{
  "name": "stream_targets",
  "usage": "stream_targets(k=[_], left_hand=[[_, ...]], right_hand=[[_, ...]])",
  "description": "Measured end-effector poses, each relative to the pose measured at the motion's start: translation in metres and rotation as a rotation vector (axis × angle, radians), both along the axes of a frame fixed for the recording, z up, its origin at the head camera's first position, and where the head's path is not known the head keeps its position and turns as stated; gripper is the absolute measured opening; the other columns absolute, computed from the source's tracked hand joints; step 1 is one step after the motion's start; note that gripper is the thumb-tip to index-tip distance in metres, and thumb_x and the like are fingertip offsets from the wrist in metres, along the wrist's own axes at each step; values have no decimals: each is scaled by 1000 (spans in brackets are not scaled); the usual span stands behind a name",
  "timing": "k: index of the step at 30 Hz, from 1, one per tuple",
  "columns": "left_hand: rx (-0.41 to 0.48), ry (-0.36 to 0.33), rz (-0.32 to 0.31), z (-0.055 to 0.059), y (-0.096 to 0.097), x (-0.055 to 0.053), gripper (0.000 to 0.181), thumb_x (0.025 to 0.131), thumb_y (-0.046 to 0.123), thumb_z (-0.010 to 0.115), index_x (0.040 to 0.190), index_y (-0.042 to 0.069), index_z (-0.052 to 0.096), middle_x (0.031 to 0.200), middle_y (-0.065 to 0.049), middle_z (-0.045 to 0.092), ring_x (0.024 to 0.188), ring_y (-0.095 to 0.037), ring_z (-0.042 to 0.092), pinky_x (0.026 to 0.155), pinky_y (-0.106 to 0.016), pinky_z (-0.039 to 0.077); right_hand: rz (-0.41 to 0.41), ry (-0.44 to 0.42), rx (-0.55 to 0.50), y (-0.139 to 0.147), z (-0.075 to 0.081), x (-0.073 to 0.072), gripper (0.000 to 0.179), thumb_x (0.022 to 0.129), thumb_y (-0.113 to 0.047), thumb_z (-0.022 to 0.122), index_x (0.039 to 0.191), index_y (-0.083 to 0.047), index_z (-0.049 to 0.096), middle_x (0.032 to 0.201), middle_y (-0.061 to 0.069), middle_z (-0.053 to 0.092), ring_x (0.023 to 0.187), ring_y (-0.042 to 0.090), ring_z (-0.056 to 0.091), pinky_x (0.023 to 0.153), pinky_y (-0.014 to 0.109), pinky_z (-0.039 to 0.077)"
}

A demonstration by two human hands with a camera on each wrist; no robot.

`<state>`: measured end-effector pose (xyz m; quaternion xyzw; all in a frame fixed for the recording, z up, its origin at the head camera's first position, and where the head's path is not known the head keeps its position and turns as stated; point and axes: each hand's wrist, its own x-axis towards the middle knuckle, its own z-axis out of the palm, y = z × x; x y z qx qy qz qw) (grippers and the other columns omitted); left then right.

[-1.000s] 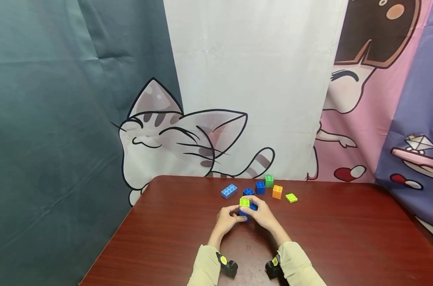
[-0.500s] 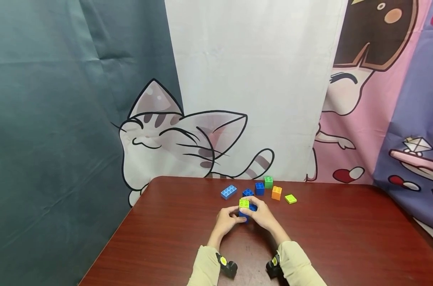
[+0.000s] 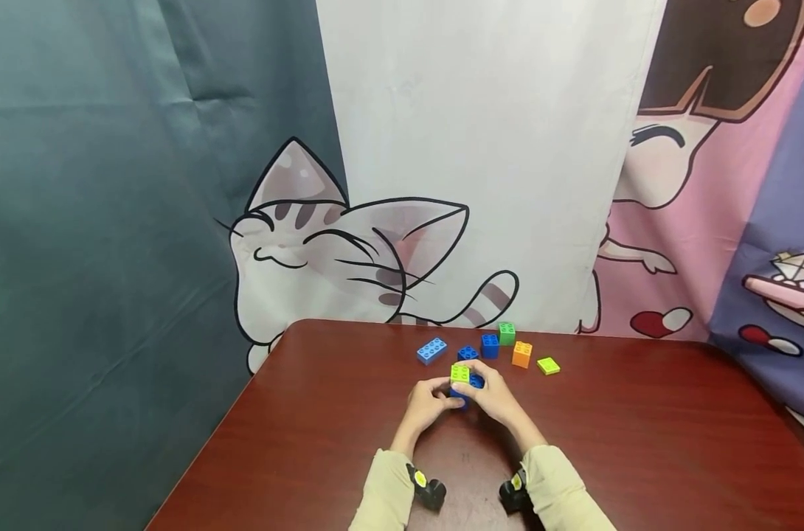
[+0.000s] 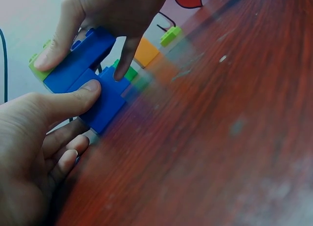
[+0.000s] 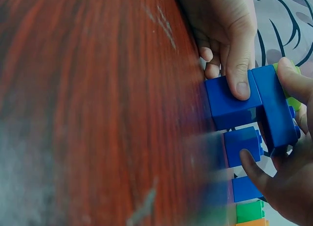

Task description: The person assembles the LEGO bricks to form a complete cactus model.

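Observation:
Both hands are on a small stack of toy building bricks on the table. Its base is a square blue brick (image 5: 227,106); a longer blue brick (image 5: 271,106) lies across it and juts out to the right. A yellow-green brick (image 3: 459,373) sits on top at the left end. My left hand (image 3: 425,405) pinches the base brick, its thumb flat on the near face. With thumb and fingers, my right hand (image 3: 496,398) grips the upper bricks, the thumb on the yellow-green one. In the left wrist view, one right finger (image 4: 128,59) points down beside the stack.
Behind the stack stand loose bricks: a light blue long one (image 3: 431,351), two dark blue ones, a green one (image 3: 506,333) and an orange one (image 3: 521,355). A flat yellow-green piece (image 3: 548,366) lies to their right. A printed curtain (image 3: 508,147) hangs behind the table (image 3: 296,428).
The head view has shifted slightly. Both hands keep the same hold, and the stack and loose bricks stay as they were relative to one another.

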<state>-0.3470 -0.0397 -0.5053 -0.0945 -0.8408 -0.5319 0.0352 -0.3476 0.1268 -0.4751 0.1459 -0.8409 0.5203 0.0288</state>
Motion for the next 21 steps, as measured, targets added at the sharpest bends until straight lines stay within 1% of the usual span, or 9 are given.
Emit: stream_targets(k=[2, 4, 8, 12, 16, 21], left_hand=[[5, -1, -3, 2, 1, 0, 42, 77, 30, 83, 115, 16, 73, 69, 7, 57, 62, -3, 46, 58, -18, 37], [9, 1, -7, 4, 2, -1, 42, 77, 30, 83, 115, 15, 73, 73, 5, 61, 63, -4, 47, 59, -18, 38], [11, 5, -36, 6, 1, -2, 42, 78, 27, 82, 116, 14, 72, 91, 0, 73, 65, -4, 48, 61, -17, 39], [41, -34, -86, 6, -2, -3, 42, 79, 21, 81, 119, 11, 70, 107, -5, 74, 67, -4, 49, 63, -17, 41], [63, -52, -111, 7, -3, -4, 43, 79, 17, 80, 120, 8, 69, 110, -8, 74, 67, -4, 50, 63, -17, 42], [50, -59, -102, 8, -4, -2, 42, 80, 17, 79, 120, 8, 69, 110, -8, 74, 68, -4, 51, 64, -17, 42]], right_hand=[[-6, 3, 0, 1, 1, -1, 39, 89, -22, 71, 125, -8, 60, 112, 14, 66, 94, 20, 58, 86, 33, 52], [-10, 6, 1, 1, 3, -1, 39, 89, -22, 71, 125, -9, 60, 112, 14, 66, 94, 20, 58, 86, 33, 51], [-13, 0, 0, 1, 4, -1, 40, 89, -20, 71, 126, -9, 60, 113, 14, 66, 94, 20, 58, 87, 33, 49], [-12, -11, -3, 1, 4, 1, 42, 89, -20, 72, 127, -8, 59, 114, 15, 66, 95, 21, 58, 88, 34, 50], [-4, -4, -10, 2, 4, 0, 42, 89, -17, 71, 127, -6, 59, 114, 16, 66, 97, 24, 59, 91, 41, 51], [9, -4, 4, 2, 3, 0, 44, 90, -20, 70, 129, -5, 58, 122, 18, 64, 104, 27, 59, 96, 48, 49]])
